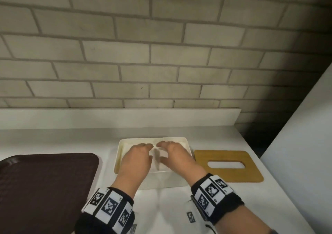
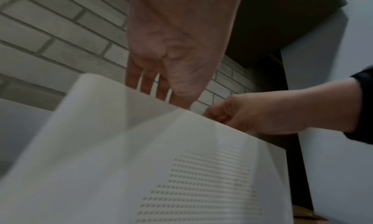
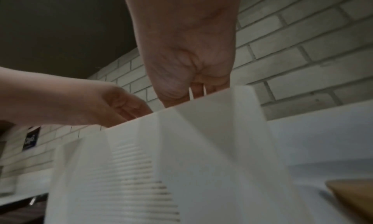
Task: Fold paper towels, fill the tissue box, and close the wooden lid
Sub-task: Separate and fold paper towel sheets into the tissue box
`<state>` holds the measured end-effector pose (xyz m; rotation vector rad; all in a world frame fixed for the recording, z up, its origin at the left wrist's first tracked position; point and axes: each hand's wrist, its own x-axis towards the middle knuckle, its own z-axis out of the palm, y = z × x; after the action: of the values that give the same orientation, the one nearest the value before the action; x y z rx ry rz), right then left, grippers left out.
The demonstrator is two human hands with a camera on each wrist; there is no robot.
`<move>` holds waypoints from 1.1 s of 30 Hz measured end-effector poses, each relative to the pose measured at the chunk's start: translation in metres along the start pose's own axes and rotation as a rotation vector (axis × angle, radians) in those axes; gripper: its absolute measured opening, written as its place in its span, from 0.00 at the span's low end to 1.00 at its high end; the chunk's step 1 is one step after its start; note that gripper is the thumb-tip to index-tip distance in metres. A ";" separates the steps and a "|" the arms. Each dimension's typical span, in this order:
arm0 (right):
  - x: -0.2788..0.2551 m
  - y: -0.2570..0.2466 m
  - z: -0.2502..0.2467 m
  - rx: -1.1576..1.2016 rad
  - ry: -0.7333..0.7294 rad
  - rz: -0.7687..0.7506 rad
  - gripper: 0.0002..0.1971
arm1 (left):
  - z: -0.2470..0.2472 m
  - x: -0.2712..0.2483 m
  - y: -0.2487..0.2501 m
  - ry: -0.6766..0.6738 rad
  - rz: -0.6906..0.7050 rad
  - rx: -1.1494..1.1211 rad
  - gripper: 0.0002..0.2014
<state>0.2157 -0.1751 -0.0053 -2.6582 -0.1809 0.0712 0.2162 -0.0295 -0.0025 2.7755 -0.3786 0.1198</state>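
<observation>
Wrist-banded left hand (image 1: 139, 157) and right hand (image 1: 177, 155) are reaching into the open white rectangular tissue box (image 1: 185, 142), centre frame.
Fingers are angling downward onto white paper towels (image 1: 162, 154); whether pinching or pressing, cannot tell. Uneven pressure is risking bunched folds blocking the slotted wooden lid (image 1: 228, 165), lying right of the box.

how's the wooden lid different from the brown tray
The wooden lid is light tan with an oblong slot cut through its middle; the brown tray is dark, textured and unbroken. The lid lies to the right of the white box, the tray to its left. The lid looks smaller and shows whole; the tray runs out of frame. Both lie flat on the white counter, untouched, with rounded corners.
</observation>
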 end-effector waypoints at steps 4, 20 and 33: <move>0.000 0.003 0.002 0.050 -0.121 0.122 0.27 | 0.007 0.003 -0.008 -0.188 -0.191 0.034 0.19; -0.024 0.030 -0.021 -0.226 0.133 0.348 0.19 | -0.015 -0.018 -0.034 -0.013 -0.403 0.049 0.20; -0.158 0.026 -0.019 -0.245 0.114 0.376 0.27 | -0.011 -0.120 0.003 -0.095 -0.397 0.085 0.27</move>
<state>0.0635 -0.2284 0.0023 -2.8952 0.3717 0.0194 0.0999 0.0015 -0.0063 2.8844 0.1637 -0.0939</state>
